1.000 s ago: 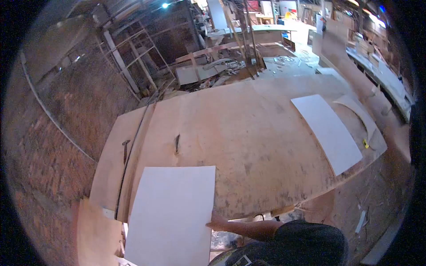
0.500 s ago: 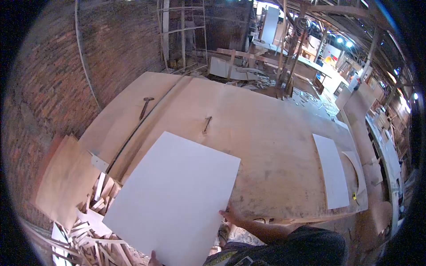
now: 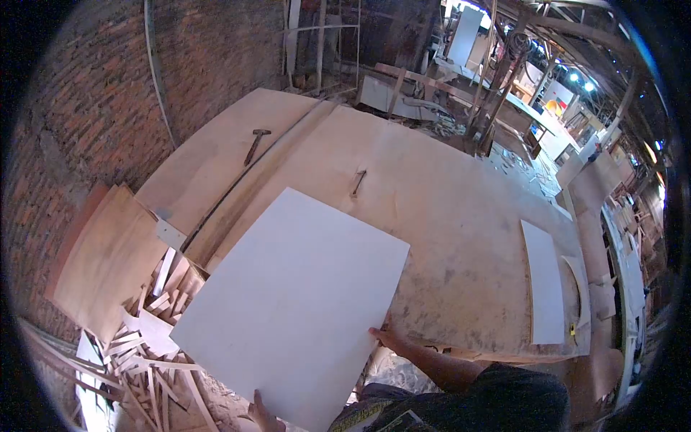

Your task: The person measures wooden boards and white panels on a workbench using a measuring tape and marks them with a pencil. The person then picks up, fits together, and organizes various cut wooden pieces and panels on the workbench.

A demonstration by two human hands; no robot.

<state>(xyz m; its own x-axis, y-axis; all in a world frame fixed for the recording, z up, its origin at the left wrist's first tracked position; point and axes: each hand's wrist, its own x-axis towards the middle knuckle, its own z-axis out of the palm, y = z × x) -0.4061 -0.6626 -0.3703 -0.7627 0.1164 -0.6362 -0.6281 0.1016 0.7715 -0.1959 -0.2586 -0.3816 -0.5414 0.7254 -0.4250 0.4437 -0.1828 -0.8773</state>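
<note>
While both hands grip it, left hand (image 3: 260, 416) at the near edge and right hand (image 3: 386, 337) on the right edge, the white panel (image 3: 295, 302) lies flat, long axis running away from the person, overhanging the plywood bench (image 3: 446, 237) (hammer (image 3: 254, 145) beyond), scraps (image 3: 151, 345) below, brick wall (image 3: 79, 122) left.

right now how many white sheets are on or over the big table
2. The large white sheet hangs over the near edge, gripped by the right hand and the left hand. The narrow white sheet lies flat at the table's far right end.
</note>
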